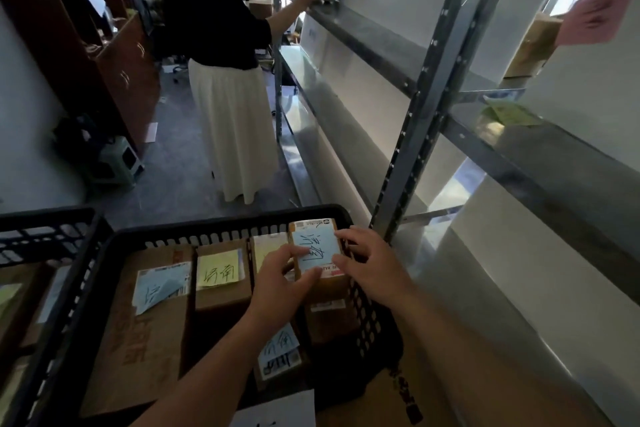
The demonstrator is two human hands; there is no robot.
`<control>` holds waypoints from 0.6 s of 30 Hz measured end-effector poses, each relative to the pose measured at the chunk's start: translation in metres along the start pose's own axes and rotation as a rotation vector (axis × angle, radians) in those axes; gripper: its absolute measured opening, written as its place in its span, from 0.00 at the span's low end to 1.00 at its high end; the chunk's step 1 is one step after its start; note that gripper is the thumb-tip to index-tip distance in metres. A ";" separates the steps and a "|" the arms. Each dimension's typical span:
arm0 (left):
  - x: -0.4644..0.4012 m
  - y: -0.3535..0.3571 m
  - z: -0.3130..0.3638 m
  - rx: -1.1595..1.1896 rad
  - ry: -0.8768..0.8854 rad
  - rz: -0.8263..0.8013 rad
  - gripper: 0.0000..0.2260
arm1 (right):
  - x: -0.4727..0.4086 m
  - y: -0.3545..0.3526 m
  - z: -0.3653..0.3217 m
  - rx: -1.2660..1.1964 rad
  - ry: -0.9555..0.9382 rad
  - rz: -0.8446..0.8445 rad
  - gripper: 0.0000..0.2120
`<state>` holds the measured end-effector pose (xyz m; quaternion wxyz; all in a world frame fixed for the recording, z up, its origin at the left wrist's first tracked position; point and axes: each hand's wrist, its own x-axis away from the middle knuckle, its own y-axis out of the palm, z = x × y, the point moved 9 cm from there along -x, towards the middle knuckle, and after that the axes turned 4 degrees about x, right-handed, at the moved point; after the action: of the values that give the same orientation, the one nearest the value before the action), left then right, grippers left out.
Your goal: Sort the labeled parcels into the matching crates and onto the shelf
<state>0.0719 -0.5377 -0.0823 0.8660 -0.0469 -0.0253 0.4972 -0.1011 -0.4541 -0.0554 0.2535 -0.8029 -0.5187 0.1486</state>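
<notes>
While both hands close on it, the blue-labelled parcel [317, 253] stands in the far right corner of the black crate [221, 230], at about one o'clock within it, tight against the crate's right wall. Its long axis runs from near to far, roughly six to twelve o'clock, with the blue note facing up. The left hand [280, 282] comes in from seven o'clock, fingers and thumb curled onto the parcel's near left edge; the right hand [372, 265] meets it from four o'clock, fingertips pressed on the right edge of the note. Each grip therefore bears on this one parcel, and neither hand is plainly nearer. A lift looks likely to go straight up, since the wall blocks any slide toward three o'clock.

Around it lie other boxes: a yellow-labelled parcel [221, 279] at ten o'clock of the hands, a large carton [145, 322] further left, and another small parcel [280, 352] under the left forearm. A second crate [45, 236] sits at nine o'clock. The metal shelf [450, 87] rises at two o'clock, bearing pink and yellow notes. Another person [221, 62] stands at twelve o'clock, reaching onto the shelf.
</notes>
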 end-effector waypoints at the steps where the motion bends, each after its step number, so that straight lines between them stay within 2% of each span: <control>1: -0.002 0.004 -0.003 0.001 -0.011 -0.005 0.15 | -0.005 -0.004 0.002 -0.014 -0.003 0.009 0.21; 4: -0.009 0.014 -0.012 -0.018 -0.049 -0.052 0.28 | -0.020 -0.012 0.004 -0.055 -0.020 0.028 0.18; 6: -0.018 0.015 -0.016 -0.160 -0.039 -0.051 0.33 | -0.031 -0.015 0.007 -0.045 -0.028 0.020 0.19; 11: -0.033 0.025 -0.017 -0.436 0.047 -0.028 0.35 | -0.055 -0.015 0.009 0.042 -0.094 -0.039 0.23; 14: -0.038 0.030 -0.018 -0.538 0.081 0.029 0.32 | -0.066 -0.018 0.009 0.045 -0.122 -0.063 0.27; 18: -0.044 0.029 -0.022 -0.688 0.053 0.082 0.29 | -0.074 -0.018 0.008 0.152 -0.183 -0.142 0.37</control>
<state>0.0272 -0.5623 -0.1075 0.7791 -0.3499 -0.1669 0.4927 -0.1495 -0.5135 -0.0536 0.2751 -0.7256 -0.5825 0.2418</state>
